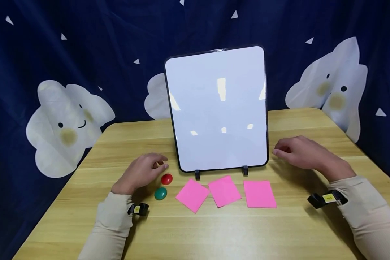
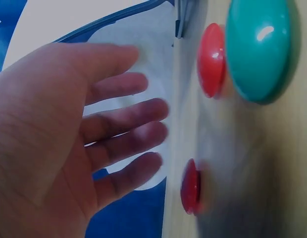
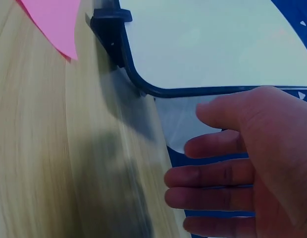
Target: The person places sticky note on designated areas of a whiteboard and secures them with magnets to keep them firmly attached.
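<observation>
My left hand (image 1: 141, 172) hovers over the table beside the board, its fingers loosely bent and holding nothing. Close to its fingertips lies a glossy red round magnet (image 1: 167, 179), with a green round magnet (image 1: 160, 193) just nearer to me. The left wrist view also shows a second red magnet (image 2: 191, 187), mostly hidden by the hand in the head view. To the right of the whiteboard (image 1: 221, 115), my right hand (image 1: 300, 153) is held above the table, fingers relaxed and nothing in them. The whiteboard stands upright, leaning slightly, on two black feet (image 1: 245, 170).
Three pink sticky notes lie in a row before the board: a left note (image 1: 193, 195), a middle note (image 1: 224, 191) and a right note (image 1: 259, 194). A dark blue curtain (image 1: 123, 97) with clouds hangs behind the wooden table (image 1: 195, 234).
</observation>
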A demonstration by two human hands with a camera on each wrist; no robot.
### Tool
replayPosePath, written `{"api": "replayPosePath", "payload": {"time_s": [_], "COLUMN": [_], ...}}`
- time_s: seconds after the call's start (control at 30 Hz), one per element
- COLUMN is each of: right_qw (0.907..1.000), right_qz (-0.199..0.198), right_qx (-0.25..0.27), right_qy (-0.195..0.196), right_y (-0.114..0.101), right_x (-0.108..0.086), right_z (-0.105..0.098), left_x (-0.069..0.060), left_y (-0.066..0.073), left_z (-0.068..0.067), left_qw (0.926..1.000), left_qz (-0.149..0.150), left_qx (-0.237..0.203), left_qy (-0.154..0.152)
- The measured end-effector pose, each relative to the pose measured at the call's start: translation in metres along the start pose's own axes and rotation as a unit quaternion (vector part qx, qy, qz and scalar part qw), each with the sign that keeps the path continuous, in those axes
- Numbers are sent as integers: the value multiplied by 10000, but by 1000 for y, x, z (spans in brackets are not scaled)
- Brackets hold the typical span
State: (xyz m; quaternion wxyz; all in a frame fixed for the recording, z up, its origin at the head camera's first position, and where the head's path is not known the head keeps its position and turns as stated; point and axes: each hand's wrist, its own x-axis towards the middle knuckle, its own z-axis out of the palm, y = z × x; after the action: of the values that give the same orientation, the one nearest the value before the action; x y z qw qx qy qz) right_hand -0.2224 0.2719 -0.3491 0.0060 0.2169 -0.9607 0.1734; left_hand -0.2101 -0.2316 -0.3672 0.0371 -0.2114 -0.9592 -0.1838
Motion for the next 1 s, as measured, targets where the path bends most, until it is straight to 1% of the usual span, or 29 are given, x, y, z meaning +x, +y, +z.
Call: {"api": "replayPosePath", "payload": {"time_s": [0.1, 0.3, 0.4, 0.53, 0.63, 0.77, 1.0], "right_qw": [9996, 9966, 9940, 9916, 9909, 9887, 9867], "right_qz": [-31, -313, -405, -524, -506, -443, -239], "right_qx": [139, 365, 524, 624, 644, 753, 723], "right_qy": [-233, -669, -870, -1000, -1068, -1222, -1438], "right_y": [-2, -7, -9, -10, -11, -13, -18], "right_x": [0, -3, -3, -3, -3, -2, -2], "right_z": [0, -1, 0, 4, 8, 10, 13], "left_x": [0, -1, -2, -2, -2, -3, -5], "left_y": [1, 4, 5, 6, 6, 5, 3], "left_z": [-1, -2, -3, -1, -1, -1, -3], "left_qw": [9996, 9966, 9927, 9858, 9826, 9811, 9782], "left_qz": [-42, -237, -338, -373, -413, -452, -337], "left_qx": [-99, -453, -683, -988, -1114, -1137, -1218], "left_qy": [-242, -653, -939, -1306, -1431, -1500, -1648]}}
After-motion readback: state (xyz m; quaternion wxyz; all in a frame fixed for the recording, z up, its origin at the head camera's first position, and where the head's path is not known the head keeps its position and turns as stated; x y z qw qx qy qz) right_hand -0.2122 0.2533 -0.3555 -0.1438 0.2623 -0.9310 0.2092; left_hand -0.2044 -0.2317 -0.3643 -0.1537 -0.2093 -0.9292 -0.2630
